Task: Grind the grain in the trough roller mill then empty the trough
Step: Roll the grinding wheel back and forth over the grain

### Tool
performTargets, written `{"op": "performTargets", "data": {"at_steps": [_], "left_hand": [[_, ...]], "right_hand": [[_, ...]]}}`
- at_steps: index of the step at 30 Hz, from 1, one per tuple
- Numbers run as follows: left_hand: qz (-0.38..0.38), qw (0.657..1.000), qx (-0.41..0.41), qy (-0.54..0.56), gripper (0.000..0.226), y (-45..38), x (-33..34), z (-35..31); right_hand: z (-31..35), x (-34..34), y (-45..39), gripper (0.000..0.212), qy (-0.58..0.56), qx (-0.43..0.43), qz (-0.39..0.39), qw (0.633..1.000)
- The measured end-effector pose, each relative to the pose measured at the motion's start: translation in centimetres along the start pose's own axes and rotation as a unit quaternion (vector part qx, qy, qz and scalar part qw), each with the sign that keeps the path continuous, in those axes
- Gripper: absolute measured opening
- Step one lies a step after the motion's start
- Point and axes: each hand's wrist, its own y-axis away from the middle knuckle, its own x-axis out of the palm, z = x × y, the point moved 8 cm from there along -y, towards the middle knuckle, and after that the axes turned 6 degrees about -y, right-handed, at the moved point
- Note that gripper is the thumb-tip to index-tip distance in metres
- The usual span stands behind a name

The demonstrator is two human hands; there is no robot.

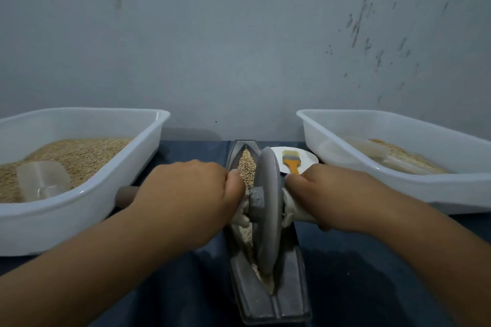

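Fingers point(235, 175) of both hands curled round axle point(125, 195), wheel point(267, 210) upright in trough point(268, 308).

No readable text, labels, brands, numbers or signs anywhere in view.
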Motion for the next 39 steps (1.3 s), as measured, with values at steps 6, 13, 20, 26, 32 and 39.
{"op": "performTargets", "data": {"at_steps": [6, 13, 20, 26, 32, 39], "left_hand": [[0.031, 0.982, 0.093, -0.164, 0.033, -0.5, 3.2, -0.8], [0.038, 0.986, -0.009, -0.162, 0.014, -4.4, 5.5, 1.5], [0.099, 0.986, 0.059, -0.124, 0.035, -1.0, 4.2, 0.2], [0.098, 0.982, 0.092, -0.132, 0.033, 1.0, 2.4, -0.4], [0.124, 0.981, -0.017, -0.146, 0.03, -1.9, 5.3, 1.5], [0.095, 0.987, 0.005, -0.132, 0.034, -2.7, 4.7, 0.7]], "right_hand": [[-1.7, 0.4, -2.7, 0.026, -0.063, 0.082, -0.057, 0.993], [-2.9, -0.1, -5.6, 0.052, -0.101, 0.133, -0.222, 0.961], [-1.4, 0.0, -2.2, 0.035, -0.056, 0.06, -0.117, 0.99], [-1.0, -0.7, -1.5, 0.016, -0.095, 0.039, -0.01, 0.995], [-1.4, -0.8, -3.9, 0.033, -0.062, 0.082, -0.202, 0.974], [-1.3, -0.1, -3.3, 0.042, -0.043, 0.084, -0.198, 0.976]]}}
